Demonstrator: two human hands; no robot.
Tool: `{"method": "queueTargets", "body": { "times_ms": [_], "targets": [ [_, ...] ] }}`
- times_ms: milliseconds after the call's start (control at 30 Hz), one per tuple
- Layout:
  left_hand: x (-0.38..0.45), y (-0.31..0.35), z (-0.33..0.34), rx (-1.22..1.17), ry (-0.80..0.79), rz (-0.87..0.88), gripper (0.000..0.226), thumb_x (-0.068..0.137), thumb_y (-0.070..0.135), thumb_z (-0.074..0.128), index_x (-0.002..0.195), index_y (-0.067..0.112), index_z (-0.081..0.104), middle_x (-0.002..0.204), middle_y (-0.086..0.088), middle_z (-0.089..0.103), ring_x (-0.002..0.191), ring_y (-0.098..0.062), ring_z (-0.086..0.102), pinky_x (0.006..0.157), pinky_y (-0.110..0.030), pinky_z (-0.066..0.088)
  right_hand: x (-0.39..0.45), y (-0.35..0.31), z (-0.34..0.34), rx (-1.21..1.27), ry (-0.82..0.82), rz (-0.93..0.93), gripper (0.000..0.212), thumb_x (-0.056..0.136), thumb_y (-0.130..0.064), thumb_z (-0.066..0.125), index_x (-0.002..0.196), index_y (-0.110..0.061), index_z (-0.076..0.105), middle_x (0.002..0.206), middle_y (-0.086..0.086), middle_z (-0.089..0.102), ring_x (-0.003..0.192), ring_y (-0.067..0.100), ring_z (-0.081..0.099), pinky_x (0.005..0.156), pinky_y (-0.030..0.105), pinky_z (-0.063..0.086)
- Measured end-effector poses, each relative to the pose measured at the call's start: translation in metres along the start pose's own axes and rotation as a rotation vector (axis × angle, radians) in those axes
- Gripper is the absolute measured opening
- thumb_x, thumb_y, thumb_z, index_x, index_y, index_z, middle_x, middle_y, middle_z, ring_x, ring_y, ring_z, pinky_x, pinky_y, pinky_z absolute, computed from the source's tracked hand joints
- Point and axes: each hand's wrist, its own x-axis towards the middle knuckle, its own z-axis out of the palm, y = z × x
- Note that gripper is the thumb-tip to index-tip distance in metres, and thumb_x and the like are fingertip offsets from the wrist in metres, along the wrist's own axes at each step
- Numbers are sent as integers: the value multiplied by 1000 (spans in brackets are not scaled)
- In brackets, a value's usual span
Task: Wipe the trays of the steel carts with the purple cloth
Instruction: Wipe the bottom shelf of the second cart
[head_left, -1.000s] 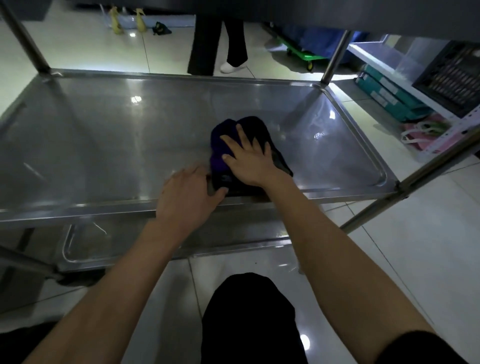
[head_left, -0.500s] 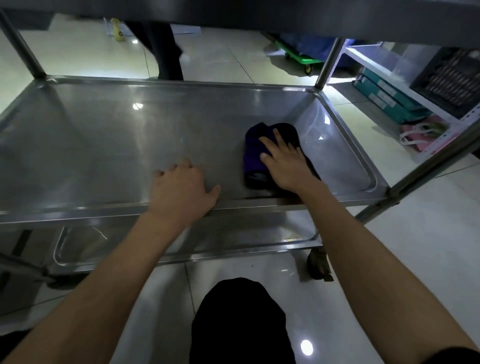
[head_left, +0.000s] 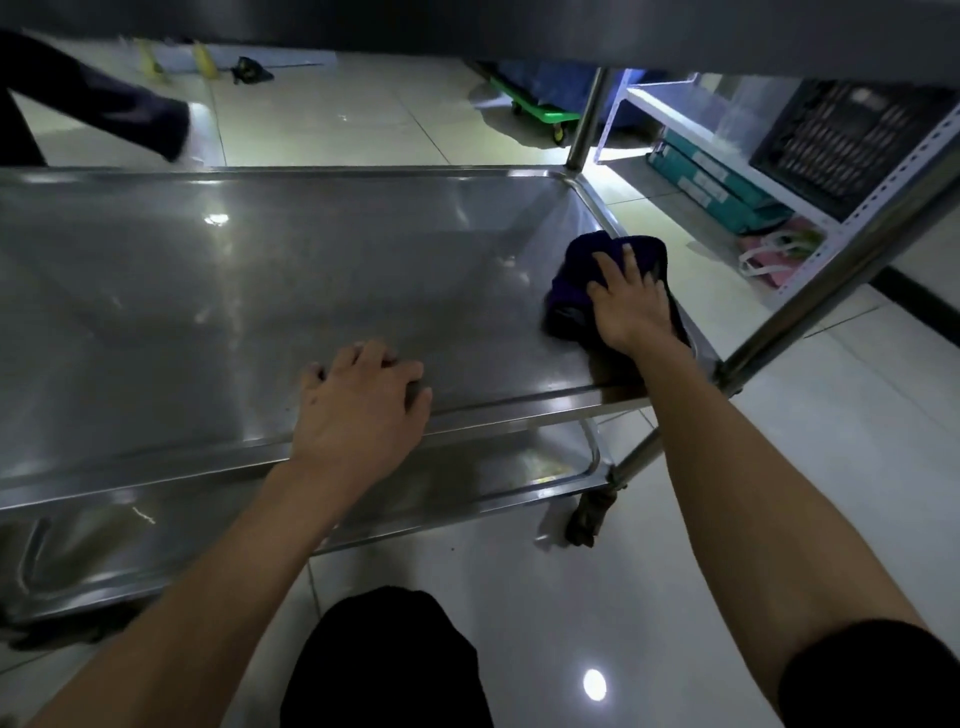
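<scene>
Head view: right hand presses flat-fingered on purple cloth at tray end, left hand braced, holding nothing; cloth may slip over the rim.

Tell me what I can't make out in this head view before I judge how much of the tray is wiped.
- Tray: its left end is cut off by the frame edge.
- Purple cloth: the right hand covers its near part and the steel beneath.
- Lower tray: mostly hidden under the tray and the left hand.
- Smears: lost in dim light and glare.
</scene>
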Motion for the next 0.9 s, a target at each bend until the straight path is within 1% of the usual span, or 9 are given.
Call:
{"method": "queueTargets", "body": {
  "times_ms": [133,300,467,600,667,733,800,833,900],
  "targets": [
    [1,5,1,-13,13,15,30,97,49,46,116,36,65,128,7,57,123,-21,52,101,-51,40,13,16,-4,7,19,41,54,106,-47,24,158,-38,14,169,-1,-4,153,37,12,124,46,5],
    [6,4,-2,-10,-15,63,30,99,43,46,121,35,64,132,10,58,128,-19,51,100,-51,43,19,12,1,-15,-34,20,57,105,-50,23,159,-39,9,169,-2,-9,154,36,6,123,50,-1],
    [3,2,-6,6,-48,92,33,101,42,41,128,35,60,137,11,55,131,-21,48,101,-52,44,13,-39,21,-21,-98,-125,57,103,-52,23,157,-42,9,169,-5,-9,154,34,6,121,53,1],
    [6,-15,-19,-154,-97,159,35,102,41,44,130,33,63,140,8,57,130,-24,52,104,-47,45,1,-86,35,-24,-140,-216,59,101,-55,22,157,-43,7,169,-5,-10,153,37,9,121,55,2],
    [7,-38,-32,-248,-61,111,34,98,41,54,128,28,66,136,3,62,125,-26,56,103,-42,46,-4,-102,41,-27,-145,-247,60,100,-57,21,157,-45,6,168,-6,-11,153,36,8,121,54,2],
    [6,-70,-39,-137,28,16,34,92,45,61,119,26,71,128,-2,64,118,-31,55,97,-46,48,-9,-113,47,-25,-147,-261,60,99,-58,20,156,-46,5,168,-7,-11,153,36,6,121,54,1],
    [0,-97,-43,-20,1,-103,35,89,52,60,112,28,72,122,-2,62,115,-32,52,94,-50,48,-12,-123,50,-26,-145,-269,61,98,-58,19,156,-46,5,168,-7,-11,154,35,6,121,54,0],
    [-5,-106,-42,-8,-28,-139,36,89,54,58,112,29,71,121,0,61,115,-31,51,94,-50,47,-14,-129,51,-24,-146,-274,61,98,-58,19,156,-46,5,168,-7,-11,154,36,5,121,54,0],
    [-13,-118,-38,-13,-45,-141,37,91,57,55,115,33,70,124,3,61,116,-30,51,94,-48,46,-17,-146,55,-27,-147,-297,60,100,-57,20,156,-45,5,168,-7,-12,154,35,5,121,54,0]
  ]
}}
